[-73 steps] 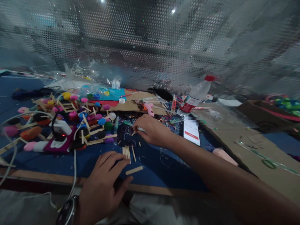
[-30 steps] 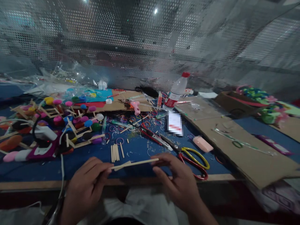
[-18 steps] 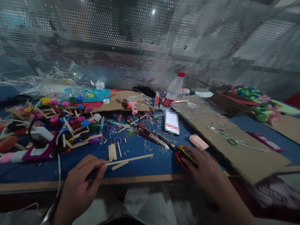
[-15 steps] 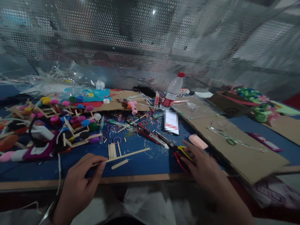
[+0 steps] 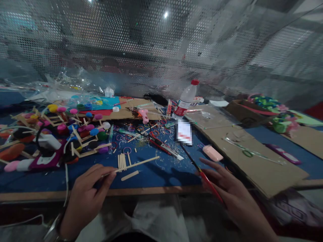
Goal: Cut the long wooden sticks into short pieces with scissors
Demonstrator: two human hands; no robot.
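Two hands: left hand (image 5: pixel 87 195) and right hand (image 5: pixel 230 188), both over the near edge of the blue tabletop (image 5: pixel 151 179).
Left grip: thumb and fingers pinching the long stick (image 5: pixel 143 162) by its left end.
Long stick: slanting right and far, passing across the near ends of the stick row (image 5: pixel 122 162).
Right grip: closed loosely on the handles of the scissors (image 5: pixel 210 186), forefinger extended.
Scissors: seen edge-on, blades toward the phone (image 5: pixel 184 132); blade opening cannot be told.
Flat stick (image 5: pixel 130 175): lying just near of the long stick.
Utility knife (image 5: pixel 165 148): lying between glue gun (image 5: pixel 143 116) and scissors.
Bottle (image 5: pixel 185 102): red-capped, tilted, far of the phone.
Pink block (image 5: pixel 212 153): right of the phone, near the cardboard (image 5: pixel 267 168).
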